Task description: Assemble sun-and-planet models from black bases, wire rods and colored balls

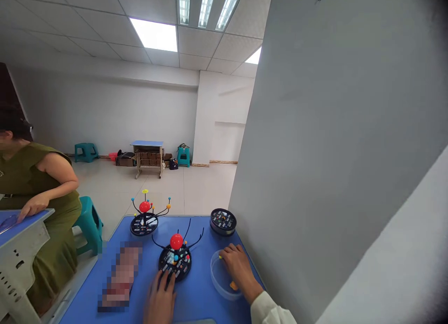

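Note:
On the blue table, my left hand (161, 296) rests its outstretched fingers on the near rim of a solar system model (175, 264). This model has a round black base, a red ball in the middle and curved black arms, several with bare tips. My right hand (238, 266) reaches over a clear round plastic bowl (214, 279), its fingers pinched together. At the fingertips a small yellow piece (220, 257) shows, mostly covered. An orange piece (234, 285) lies in the bowl below the wrist.
Behind stands another model (144, 223) with coloured balls on its arms. A stack of round black bases (223, 222) is at the back right, by a grey wall (315, 151). A blurred flat object (122, 277) lies left. A person (42, 184) sits at the neighbouring table.

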`<control>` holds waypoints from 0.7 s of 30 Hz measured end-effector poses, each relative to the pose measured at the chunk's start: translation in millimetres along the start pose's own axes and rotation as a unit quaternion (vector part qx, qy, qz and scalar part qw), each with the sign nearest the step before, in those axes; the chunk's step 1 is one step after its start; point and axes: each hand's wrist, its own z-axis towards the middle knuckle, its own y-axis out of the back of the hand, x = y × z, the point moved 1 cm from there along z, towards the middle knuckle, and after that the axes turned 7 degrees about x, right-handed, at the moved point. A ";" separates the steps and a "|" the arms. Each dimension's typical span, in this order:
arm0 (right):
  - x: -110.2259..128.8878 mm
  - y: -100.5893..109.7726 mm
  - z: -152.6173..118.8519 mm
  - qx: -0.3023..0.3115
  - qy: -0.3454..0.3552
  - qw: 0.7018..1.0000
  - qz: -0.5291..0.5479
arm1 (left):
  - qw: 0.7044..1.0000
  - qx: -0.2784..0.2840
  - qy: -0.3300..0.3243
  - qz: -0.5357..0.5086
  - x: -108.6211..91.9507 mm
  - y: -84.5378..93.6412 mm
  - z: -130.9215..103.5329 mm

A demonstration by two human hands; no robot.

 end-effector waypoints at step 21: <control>24.8 37.4 31.3 -0.023 -0.029 0.894 0.447 | 0.850 -0.054 0.100 -0.514 -17.3 126.6 47.3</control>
